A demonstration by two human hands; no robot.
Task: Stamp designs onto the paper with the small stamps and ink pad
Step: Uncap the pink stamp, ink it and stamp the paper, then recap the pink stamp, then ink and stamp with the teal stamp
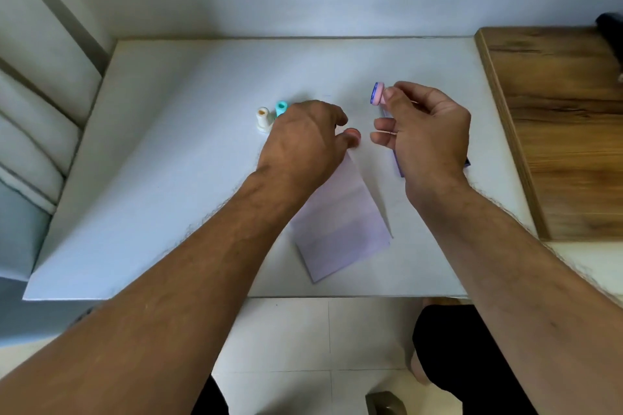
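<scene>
My right hand (426, 135) pinches a small pink stamp (378, 98) above the white table, its blue inked face turned to the left. My left hand (305, 140) hovers over the far end of a pale lilac paper strip (340, 229), fingers curled round a small reddish piece (354, 134) at the fingertips. A cream stamp (263, 118) and a teal stamp (280, 108) stand upright just left of that hand. A dark blue ink pad (401, 167) lies mostly hidden under my right hand.
The white table (168, 162) meets a wall at the back. A raised wooden board (566, 131) borders it on the right, with a dark object (612, 34) at its far corner. Cushioned seating (33, 111) stands to the left. My knees show below the front edge.
</scene>
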